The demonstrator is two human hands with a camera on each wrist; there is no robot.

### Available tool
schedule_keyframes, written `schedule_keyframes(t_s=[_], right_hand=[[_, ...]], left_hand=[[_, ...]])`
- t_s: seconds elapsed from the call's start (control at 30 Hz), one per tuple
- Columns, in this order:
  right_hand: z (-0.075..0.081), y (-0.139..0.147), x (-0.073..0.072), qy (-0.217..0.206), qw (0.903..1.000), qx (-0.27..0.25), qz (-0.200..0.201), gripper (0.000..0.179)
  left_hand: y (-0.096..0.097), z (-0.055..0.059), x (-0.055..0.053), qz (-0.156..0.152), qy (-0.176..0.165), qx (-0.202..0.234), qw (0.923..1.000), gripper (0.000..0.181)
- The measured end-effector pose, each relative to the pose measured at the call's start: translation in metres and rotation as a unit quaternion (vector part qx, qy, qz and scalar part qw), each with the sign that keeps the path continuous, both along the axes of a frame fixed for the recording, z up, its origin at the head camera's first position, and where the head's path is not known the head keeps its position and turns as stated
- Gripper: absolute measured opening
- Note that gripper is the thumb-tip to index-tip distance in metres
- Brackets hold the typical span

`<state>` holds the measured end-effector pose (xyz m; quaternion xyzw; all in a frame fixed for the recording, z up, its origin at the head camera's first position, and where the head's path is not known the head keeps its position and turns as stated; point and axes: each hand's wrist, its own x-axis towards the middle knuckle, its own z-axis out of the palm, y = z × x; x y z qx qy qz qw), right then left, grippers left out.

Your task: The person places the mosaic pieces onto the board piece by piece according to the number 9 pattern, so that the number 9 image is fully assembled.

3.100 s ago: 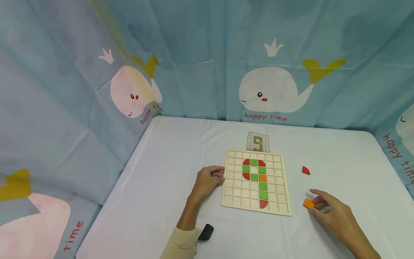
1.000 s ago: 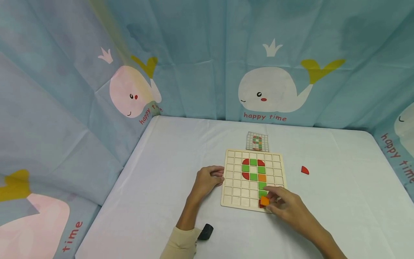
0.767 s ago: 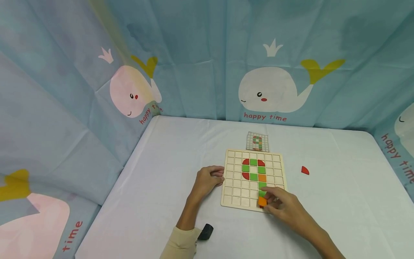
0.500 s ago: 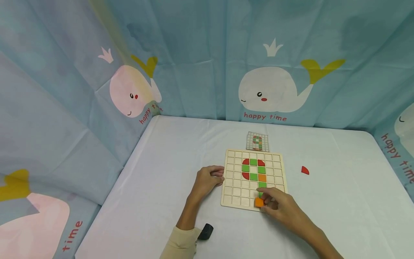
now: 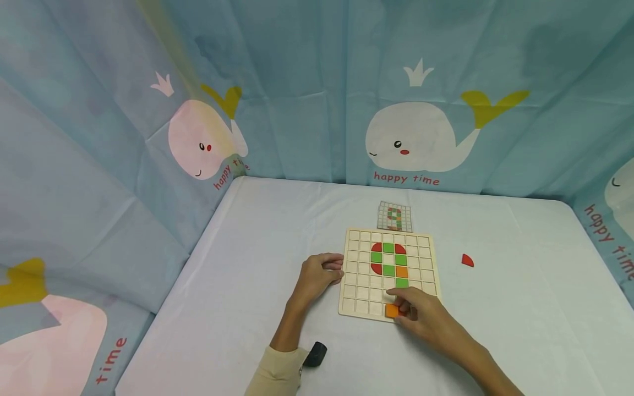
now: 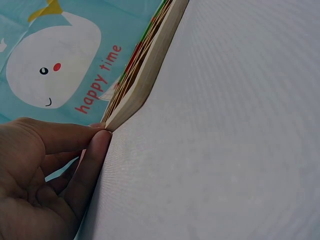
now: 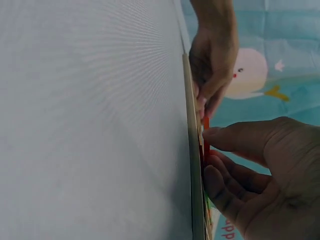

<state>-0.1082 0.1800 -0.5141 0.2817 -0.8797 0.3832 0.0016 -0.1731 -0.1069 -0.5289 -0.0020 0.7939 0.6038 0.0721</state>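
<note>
In the head view a wooden grid board [image 5: 359, 294] lies on the table, with green, red and orange tiles set in it in the shape of a 9. My left hand [image 5: 315, 278] pinches the board's left edge between thumb and fingers. With thumb and fingertips my right hand [image 5: 421, 313] pinches an orange square tile [image 5: 391, 311]. The tile is close over the bottom row, left of the red tile there, which the hand mostly covers. In the right wrist view the tile [image 7: 206, 122] shows edge-on near the board's face [image 7: 194, 135].
A pattern card [image 5: 381, 223] with the same coloured 9 lies behind the board. One red quarter-round tile [image 5: 468, 260] lies on the white table [image 5: 520, 247] to the right. A black object [image 5: 315, 355] is by the left sleeve [image 5: 277, 368]. Printed curtains [image 5: 297, 126] stand around the table.
My right hand picked up the orange tile at the right, brought it left over the board, then shifted it further left along the bottom row. The left hand stayed at the board's edge.
</note>
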Motion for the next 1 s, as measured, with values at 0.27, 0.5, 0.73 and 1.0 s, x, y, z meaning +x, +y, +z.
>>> schedule_keyframes(t_s=[0.27, 0.5, 0.73, 1.0], right_hand=[[0.0015, -0.0042, -0.0011, -0.030, 0.9991, 0.027, -0.010, 0.052], [0.0018, -0.0055, -0.0019, -0.033, 0.9988, 0.031, -0.019, 0.050], [0.0010, -0.0063, -0.0017, -0.032, 0.9989, 0.029, -0.020, 0.050], [0.0018, -0.0032, -0.0001, -0.015, 0.9999, 0.000, -0.002, 0.049]], left_hand=[[0.0000, -0.0016, -0.0006, -0.002, 0.004, -0.001, 1.0000, 0.038], [0.0001, -0.0013, -0.0007, 0.000, 0.002, -0.004, 1.0000, 0.038], [-0.0005, -0.0026, -0.0007, -0.001, 0.006, -0.004, 1.0000, 0.037], [0.0003, -0.0027, -0.0008, -0.001, 0.009, -0.004, 0.9999, 0.038]])
